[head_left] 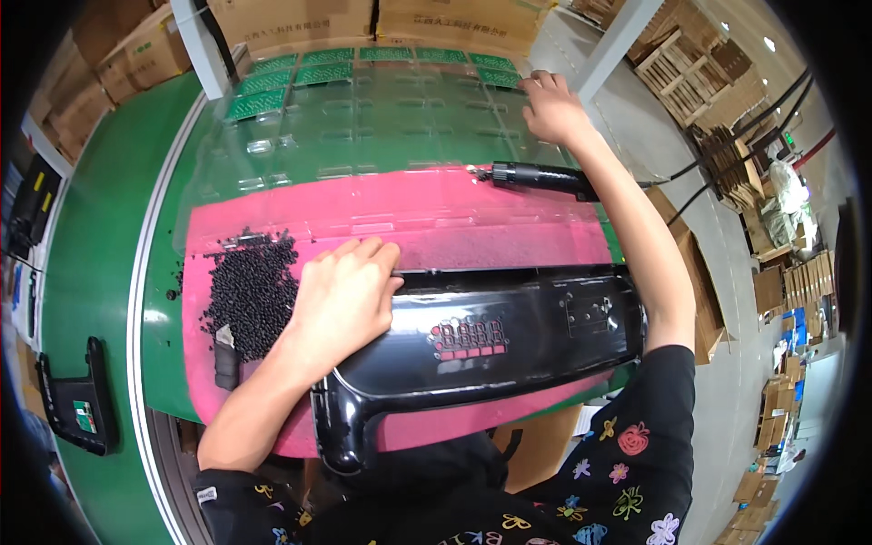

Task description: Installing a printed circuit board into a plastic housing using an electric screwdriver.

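My left hand [350,289] is closed over the upper left edge of a glossy black plastic housing [536,341], which has a display-shaped cutout and a short arm bending down at its left. At the far right of a clear plastic tray [400,118], my right hand [554,109] has its fingers bent and the thumb apart. Its fingertips are at the right edge of a green circuit board [500,78]; whether they touch it is hard to tell. More green boards [325,73] sit in the tray's far rows.
A black electric screwdriver [536,177] lies under my right forearm, its cable running right. Many small black screws [250,295] are heaped on the pink mat [409,241], beside a dark cylindrical piece [226,363]. Another black housing [80,400] lies left. Cardboard boxes [463,25] stand behind.
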`<state>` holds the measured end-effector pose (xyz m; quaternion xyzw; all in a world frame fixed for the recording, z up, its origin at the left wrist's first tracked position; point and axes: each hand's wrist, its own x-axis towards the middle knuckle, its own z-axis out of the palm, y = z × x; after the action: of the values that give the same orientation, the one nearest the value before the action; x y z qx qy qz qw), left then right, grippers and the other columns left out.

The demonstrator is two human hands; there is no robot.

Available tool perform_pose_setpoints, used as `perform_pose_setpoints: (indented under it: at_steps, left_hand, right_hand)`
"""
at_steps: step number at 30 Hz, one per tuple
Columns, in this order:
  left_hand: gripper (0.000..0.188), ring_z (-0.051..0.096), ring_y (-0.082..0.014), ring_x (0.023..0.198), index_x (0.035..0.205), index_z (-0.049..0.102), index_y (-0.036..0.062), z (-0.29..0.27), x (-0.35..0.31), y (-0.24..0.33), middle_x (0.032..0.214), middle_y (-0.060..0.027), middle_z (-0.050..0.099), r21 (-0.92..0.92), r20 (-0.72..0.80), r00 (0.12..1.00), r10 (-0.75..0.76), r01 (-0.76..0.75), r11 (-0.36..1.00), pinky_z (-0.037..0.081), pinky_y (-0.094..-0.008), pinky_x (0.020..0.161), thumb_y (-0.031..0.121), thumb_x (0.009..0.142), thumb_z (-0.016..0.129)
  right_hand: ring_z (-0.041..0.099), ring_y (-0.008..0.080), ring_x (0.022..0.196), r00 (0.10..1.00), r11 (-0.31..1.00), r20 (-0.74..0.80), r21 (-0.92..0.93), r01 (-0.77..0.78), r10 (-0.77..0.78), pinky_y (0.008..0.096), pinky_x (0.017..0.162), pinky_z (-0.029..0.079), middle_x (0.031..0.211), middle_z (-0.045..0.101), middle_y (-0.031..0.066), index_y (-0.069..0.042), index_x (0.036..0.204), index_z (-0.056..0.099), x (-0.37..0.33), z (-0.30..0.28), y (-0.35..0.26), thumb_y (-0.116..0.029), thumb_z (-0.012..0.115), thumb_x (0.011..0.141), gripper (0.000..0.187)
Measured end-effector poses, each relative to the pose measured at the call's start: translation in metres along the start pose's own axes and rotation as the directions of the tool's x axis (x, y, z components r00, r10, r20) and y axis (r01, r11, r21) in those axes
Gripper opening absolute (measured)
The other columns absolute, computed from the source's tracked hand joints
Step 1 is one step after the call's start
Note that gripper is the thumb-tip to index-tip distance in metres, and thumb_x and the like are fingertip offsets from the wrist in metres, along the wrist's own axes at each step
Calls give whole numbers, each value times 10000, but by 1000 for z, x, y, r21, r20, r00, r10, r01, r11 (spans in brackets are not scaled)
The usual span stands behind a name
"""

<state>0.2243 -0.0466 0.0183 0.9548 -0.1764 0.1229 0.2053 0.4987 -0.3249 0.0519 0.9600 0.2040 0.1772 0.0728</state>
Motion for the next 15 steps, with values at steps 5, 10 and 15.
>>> perform_pose_setpoints:
  at_steps: [5,10,15]
  left_hand:
    - [187,675,-317,880,913,575,4,-2,-3,-8,910,-149,650,45,94,995,33,-37,998,566,-426,710,146,832,665]
    - [181,677,-306,867,918,570,13,1,-4,-9,896,-139,649,26,110,994,14,-17,1000,573,-425,682,132,823,668]
    - [160,680,-307,851,923,579,20,-1,-6,-5,896,-141,651,20,139,990,-1,-1,1000,577,-434,677,115,823,661]
  right_hand:
    - [314,294,1441,929,980,313,-71,-184,197,556,1100,370,1560,335,71,-222,1395,521,66,58,5,-200,531,923,472]
    - [245,292,1491,927,992,362,-111,-62,98,556,1149,317,1648,183,68,-164,1412,509,74,85,-4,-134,504,904,509]
    - [302,289,1456,966,995,256,-98,-16,41,536,1133,347,1584,303,62,-60,1457,404,73,88,-6,-87,501,878,588]
